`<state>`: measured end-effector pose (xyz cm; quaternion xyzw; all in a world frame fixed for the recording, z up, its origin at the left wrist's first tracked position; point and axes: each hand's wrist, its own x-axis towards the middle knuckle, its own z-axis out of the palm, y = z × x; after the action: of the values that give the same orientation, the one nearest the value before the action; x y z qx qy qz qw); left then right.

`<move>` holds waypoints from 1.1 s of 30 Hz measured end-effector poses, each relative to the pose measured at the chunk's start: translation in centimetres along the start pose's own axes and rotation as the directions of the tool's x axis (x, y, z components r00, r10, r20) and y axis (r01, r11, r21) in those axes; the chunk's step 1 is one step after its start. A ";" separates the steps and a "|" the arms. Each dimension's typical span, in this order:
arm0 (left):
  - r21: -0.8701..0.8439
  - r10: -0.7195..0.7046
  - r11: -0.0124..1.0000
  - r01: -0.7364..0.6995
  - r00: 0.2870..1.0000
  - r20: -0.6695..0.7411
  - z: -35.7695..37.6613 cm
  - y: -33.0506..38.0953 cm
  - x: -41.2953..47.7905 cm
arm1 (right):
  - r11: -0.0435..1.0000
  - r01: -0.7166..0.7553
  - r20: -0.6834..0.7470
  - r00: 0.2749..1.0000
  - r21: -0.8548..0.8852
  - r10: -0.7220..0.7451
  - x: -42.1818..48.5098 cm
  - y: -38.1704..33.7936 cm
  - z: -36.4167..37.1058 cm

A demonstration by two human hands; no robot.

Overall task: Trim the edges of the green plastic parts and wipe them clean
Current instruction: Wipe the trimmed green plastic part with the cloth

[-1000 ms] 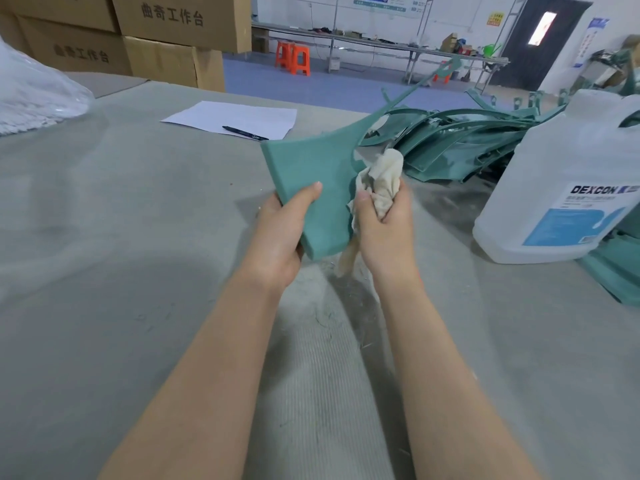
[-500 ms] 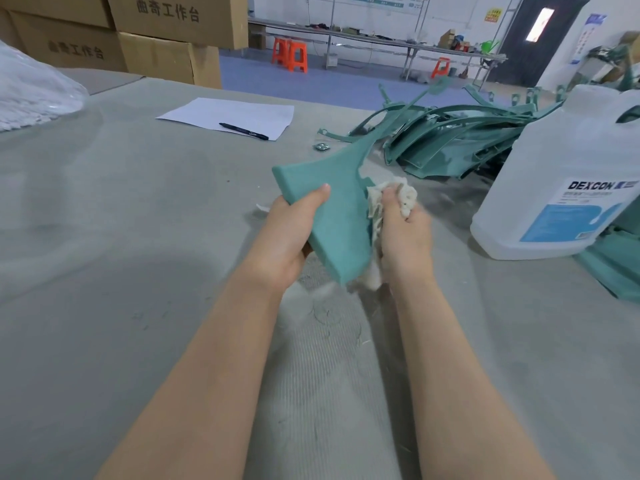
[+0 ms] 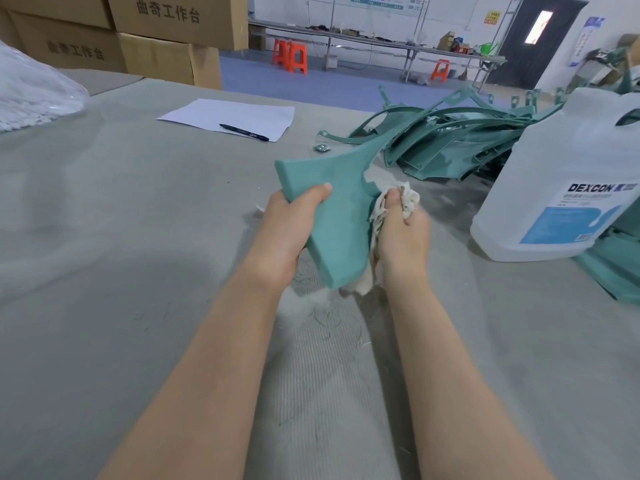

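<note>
Over the table (image 3: 104, 271), the green plastic part (image 3: 336, 202) is gripped by the left hand (image 3: 284, 233); at its 3 o'clock edge, a cloth (image 3: 408, 199) is held bunched by the right hand (image 3: 403, 237).

Workshop / small factory floor, not a home. Big grey felt-covered tabletop (image 3: 104, 237) fills most of the view, w/ plastic shavings (image 3: 322, 317) and dust on it at 6 o'clock. Pile of green plastic parts (image 3: 450, 143), all moulded alike, at 2 o'clock. White jug (image 3: 561, 174) labelled DEXCON at 3. Stacked cardboard boxes (image 3: 166, 32) w/ printed Chinese text at 11; clear plastic bag (image 3: 31, 91) at 10. Sheet of paper (image 3: 235, 114) w/ pen (image 3: 244, 132) on it, approx 11. Bg, 12 to 1 o'clock: blue floor (image 3: 311, 88), long metal workbench (image 3: 381, 41) w/ clutter on top, orange stools (image 3: 294, 57), notices (image 3: 377, 1) on white wall, dark door (image 3: 540, 32).
</note>
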<state>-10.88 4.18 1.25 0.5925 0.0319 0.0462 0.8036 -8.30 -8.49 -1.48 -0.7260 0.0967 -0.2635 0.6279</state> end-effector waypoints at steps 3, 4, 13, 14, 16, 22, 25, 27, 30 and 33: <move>-0.098 -0.028 0.995 0.029 1.000 0.012 -0.3 0.1 0.0 | 0.920 -0.264 0.006 0.962 0.290 0.274 0.1 -0.5 -0.4; -0.125 -0.034 0.992 0.035 0.999 0.011 -0.4 0.1 0.0 | 0.873 -0.308 0.025 0.946 0.378 0.323 0.3 -0.6 -0.6; 0.042 0.026 0.999 -0.024 0.998 -0.058 -0.2 0.3 -0.2 | 0.986 0.114 0.157 0.979 0.122 -0.132 -0.5 -0.4 -0.4; 0.060 0.037 0.998 -0.033 0.997 -0.067 -0.3 0.4 -0.2 | 0.983 0.180 0.157 0.971 0.020 -0.181 -0.5 -0.3 -0.3; 0.060 0.038 0.998 -0.033 0.997 -0.072 -0.5 0.6 -0.2 | 0.971 0.235 0.142 0.964 -0.052 -0.226 -0.5 -0.1 -0.2; -0.002 -0.024 1.000 0.024 1.000 -0.017 -1.2 0.8 0.0 | 0.971 0.226 0.059 0.973 -0.076 -0.222 -0.2 0.2 -0.6; 0.001 -0.022 1.000 0.022 1.000 -0.003 -1.0 0.7 -0.1 | 0.990 0.134 -0.011 0.991 0.033 -0.133 -0.1 -0.2 -0.5; 0.034 0.004 0.999 -0.004 1.000 -0.009 -0.5 0.6 -0.2 | 0.988 0.081 -0.087 0.994 0.128 -0.070 0.0 -0.5 -0.6; 0.096 0.056 0.994 -0.050 0.997 -0.056 -0.1 0.6 -0.3 | 0.981 0.155 -0.077 0.986 0.120 -0.147 -0.2 -0.7 -0.7; 0.182 0.121 0.977 -0.108 0.991 -0.060 0.1 0.6 -0.5 | 0.956 0.289 0.106 0.954 -0.053 -0.282 -0.9 -0.7 -0.4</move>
<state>-11.39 4.23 1.84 0.6607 0.0301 0.1104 0.7419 -9.36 -8.28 -1.02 -0.7652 -0.0308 -0.3123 0.5621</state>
